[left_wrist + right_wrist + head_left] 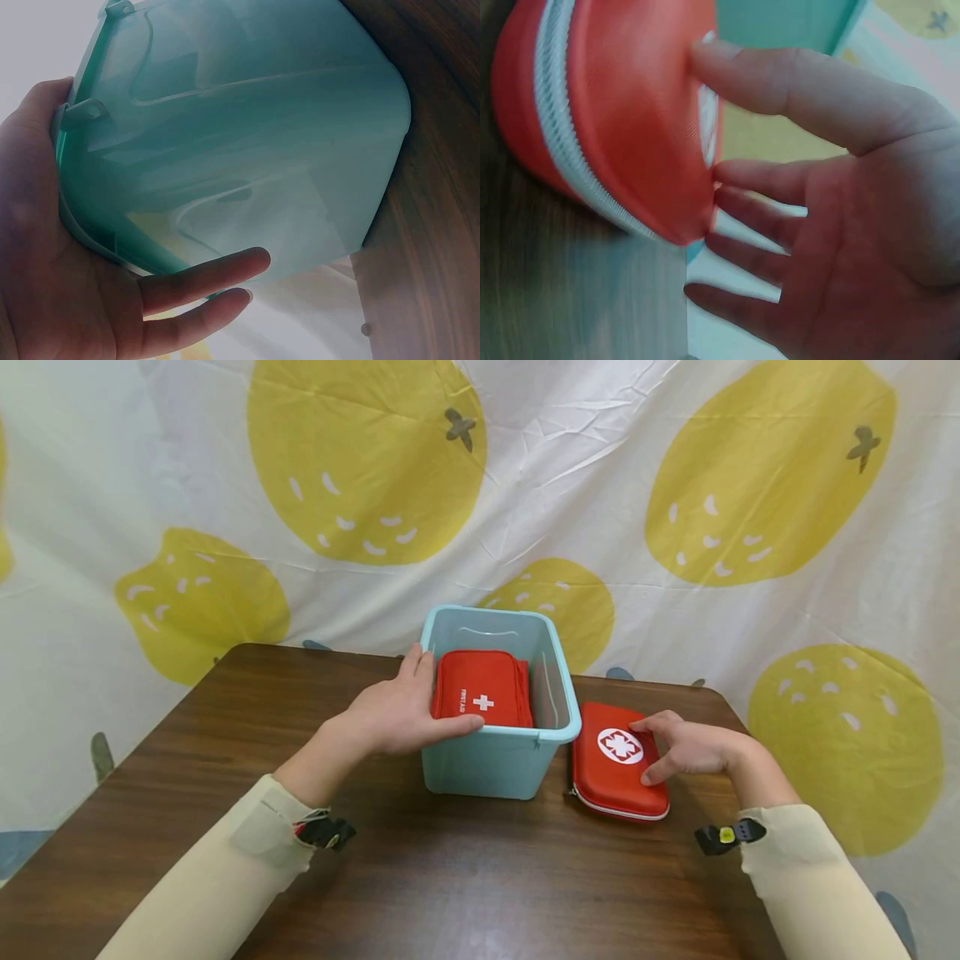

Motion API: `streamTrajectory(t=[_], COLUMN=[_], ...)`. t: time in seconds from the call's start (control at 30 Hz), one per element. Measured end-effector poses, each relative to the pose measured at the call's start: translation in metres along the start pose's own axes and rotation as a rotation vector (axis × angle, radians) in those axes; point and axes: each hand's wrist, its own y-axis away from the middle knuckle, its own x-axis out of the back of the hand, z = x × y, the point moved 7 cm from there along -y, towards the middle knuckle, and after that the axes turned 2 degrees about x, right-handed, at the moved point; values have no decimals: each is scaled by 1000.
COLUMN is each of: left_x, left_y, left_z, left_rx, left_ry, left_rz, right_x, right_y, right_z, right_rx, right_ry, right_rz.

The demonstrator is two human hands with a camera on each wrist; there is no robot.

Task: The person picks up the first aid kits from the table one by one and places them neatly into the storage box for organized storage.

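Note:
My left hand (397,702) rests at the front left corner of a light blue plastic bin (483,768). Its thumb lies along the front rim, while straight fingers reach down outside the left wall, as the left wrist view (60,247) shows. Inside the bin sits a red first aid pouch (472,681) with a white cross, and another red edge shows behind it. Right of the bin, a red zippered hard case (618,789) with a white round emblem lies flat on the table. The thumb and fingertips of my right hand (690,747) touch its top, fingers loosely spread.
Everything stands on a dark brown wooden table (450,877). Behind it hangs a white cloth (570,485) printed with yellow lemons, close to the table's back edge. The bin and the hard case are side by side near that edge.

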Motion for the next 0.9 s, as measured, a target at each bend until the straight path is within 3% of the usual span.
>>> streamTrajectory(t=[0.17,0.27,0.43,0.67,0.9], left_x=[0,0,-1,-2,-1], left_y=[-1,-1,0,1,-1], left_z=[0,0,1,0,0], left_rx=[-4,-4,-7,-1,-2], left_ry=[-8,-11,-6,-8,-4], left_rz=[8,11,4,1,2], right_x=[8,9,6,6,2], right_y=[-6,-15,-33,-58,-65], right_z=[5,11,24,34,40], right_rx=[-2,-18,-78,-139,-205], right_ry=[-5,-81,-234,-256,-330], right_rz=[83,107,83,72,11])
